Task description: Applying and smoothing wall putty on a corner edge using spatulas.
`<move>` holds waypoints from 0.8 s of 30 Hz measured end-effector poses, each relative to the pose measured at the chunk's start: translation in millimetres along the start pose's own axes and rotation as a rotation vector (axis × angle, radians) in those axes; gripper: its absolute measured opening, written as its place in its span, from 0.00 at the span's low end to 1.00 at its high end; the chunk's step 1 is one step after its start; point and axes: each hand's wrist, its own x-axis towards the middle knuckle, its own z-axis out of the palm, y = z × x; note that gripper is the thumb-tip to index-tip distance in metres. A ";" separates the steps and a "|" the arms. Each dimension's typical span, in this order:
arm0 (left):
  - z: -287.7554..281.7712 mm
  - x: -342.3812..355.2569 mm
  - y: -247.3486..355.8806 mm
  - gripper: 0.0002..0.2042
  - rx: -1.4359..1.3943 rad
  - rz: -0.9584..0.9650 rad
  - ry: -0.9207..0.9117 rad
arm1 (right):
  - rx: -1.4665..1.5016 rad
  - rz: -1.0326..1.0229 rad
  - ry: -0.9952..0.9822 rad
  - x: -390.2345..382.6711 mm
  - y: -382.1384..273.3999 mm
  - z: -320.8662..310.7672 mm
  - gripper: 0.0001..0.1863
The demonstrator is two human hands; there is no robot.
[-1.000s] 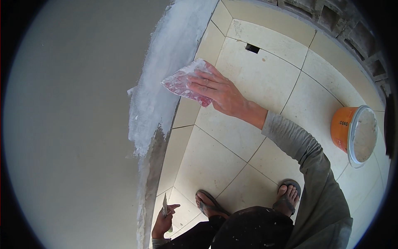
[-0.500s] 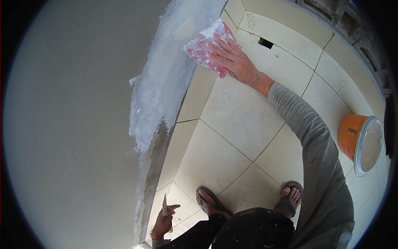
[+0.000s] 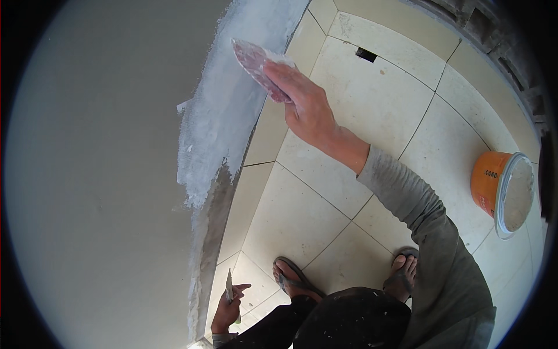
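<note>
My right hand (image 3: pixel 308 110) grips a red flat spreader (image 3: pixel 256 67) smeared with white paste, tilted on edge over a strip of white filler (image 3: pixel 212 134) along the grey wall. I cannot tell whether the spreader touches it. Lower down, my left hand (image 3: pixel 226 311) holds a narrow putty knife (image 3: pixel 229 284) with its blade pointing up and a finger stretched out sideways, beside the tiled skirting (image 3: pixel 235 232).
An orange bucket (image 3: pixel 488 180) of pale paste stands on the tiled floor (image 3: pixel 354 151) at the right. A small dark opening (image 3: pixel 365 54) is in the far tiles, with grey blockwork (image 3: pixel 494 41) beyond. My feet in flip-flops (image 3: pixel 293 279) are below.
My right hand went up and right with the spreader, then came back left, turning it from showing its broad face to being tilted more edge-on. My left hand has barely moved.
</note>
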 end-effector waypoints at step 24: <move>1.3 4.5 2.9 0.13 -0.015 0.002 0.008 | -0.425 -0.563 -0.296 1.9 102.4 -11.0 0.32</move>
